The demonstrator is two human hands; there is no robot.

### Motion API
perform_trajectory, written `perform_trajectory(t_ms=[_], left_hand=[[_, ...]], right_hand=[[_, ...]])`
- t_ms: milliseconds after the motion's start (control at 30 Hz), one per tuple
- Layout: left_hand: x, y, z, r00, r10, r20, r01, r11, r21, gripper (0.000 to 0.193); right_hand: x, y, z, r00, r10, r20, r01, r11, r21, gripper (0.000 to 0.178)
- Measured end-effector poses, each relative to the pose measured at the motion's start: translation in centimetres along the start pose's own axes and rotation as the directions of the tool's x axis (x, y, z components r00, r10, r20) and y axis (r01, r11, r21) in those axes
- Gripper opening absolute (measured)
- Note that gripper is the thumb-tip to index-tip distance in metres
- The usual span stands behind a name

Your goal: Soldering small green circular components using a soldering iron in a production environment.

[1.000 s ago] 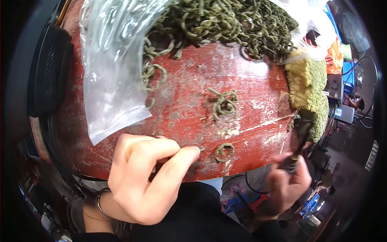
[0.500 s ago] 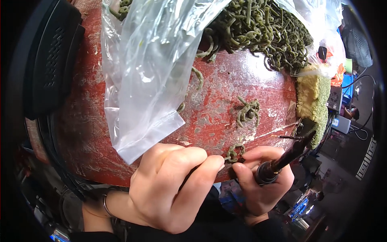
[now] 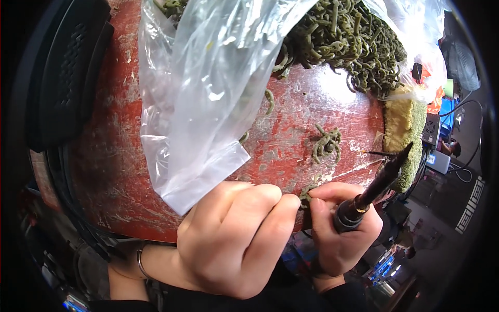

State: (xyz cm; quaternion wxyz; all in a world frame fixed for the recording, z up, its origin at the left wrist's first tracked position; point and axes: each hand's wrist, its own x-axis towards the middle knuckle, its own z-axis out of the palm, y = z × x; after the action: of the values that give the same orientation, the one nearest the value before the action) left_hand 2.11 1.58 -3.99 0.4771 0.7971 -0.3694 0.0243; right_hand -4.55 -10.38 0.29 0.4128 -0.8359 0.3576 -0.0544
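Observation:
My left hand [image 3: 239, 234] is closed, its fingertips pinched at the left end of a small green curled piece [image 3: 305, 197]. Facing it, my right hand [image 3: 345, 234] has thumb and forefinger at the piece's other side. That hand also grips a dark pointed tool [image 3: 371, 193], shaped like a soldering iron, its tip slanting up and right. A loose tangle of green curled pieces [image 3: 327, 144] lies on the worn red tabletop [image 3: 280, 140] just beyond my fingers. The exact contact at the small piece is partly hidden by my fingers.
A clear plastic bag [image 3: 202, 104] lies left of centre, beyond my left hand. A large heap of green curled pieces [image 3: 348, 47] spreads at the back. Yellow-green sponge blocks [image 3: 403, 125] line the right edge. A black ridged object [image 3: 67, 78] stands at the left.
Both hands have shifted slightly right in the picture, and my fingertips are closer together around the small piece. The tool's tip has swung upward. The tabletop things appear slightly right too.

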Motion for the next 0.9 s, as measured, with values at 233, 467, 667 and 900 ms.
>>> perform_trajectory(t_ms=[233,467,667,900], left_hand=[[0.0,0.1,-0.1,1.000,0.007,0.008,-0.007,1.000,-0.025,0.028],[0.0,0.0,0.2,1.000,0.010,0.016,-0.010,0.999,-0.038,0.031],[0.0,-0.1,0.1,1.000,0.021,0.012,-0.020,0.998,-0.052,0.032],[-0.2,-0.2,0.2,0.999,0.048,-0.021,-0.049,0.998,-0.032,0.030]], right_hand=[[0.2,-0.1,0.1,0.995,-0.100,0.007,0.100,0.994,-0.041,0.010],[0.4,0.9,-0.3,0.993,-0.116,0.008,0.116,0.993,0.012,0.015],[-0.7,1.6,-1.0,0.999,0.008,-0.036,0.000,0.975,0.220,0.023],[-2.9,5.5,-3.2,0.979,-0.188,-0.072,0.188,0.982,-0.013,0.042]])
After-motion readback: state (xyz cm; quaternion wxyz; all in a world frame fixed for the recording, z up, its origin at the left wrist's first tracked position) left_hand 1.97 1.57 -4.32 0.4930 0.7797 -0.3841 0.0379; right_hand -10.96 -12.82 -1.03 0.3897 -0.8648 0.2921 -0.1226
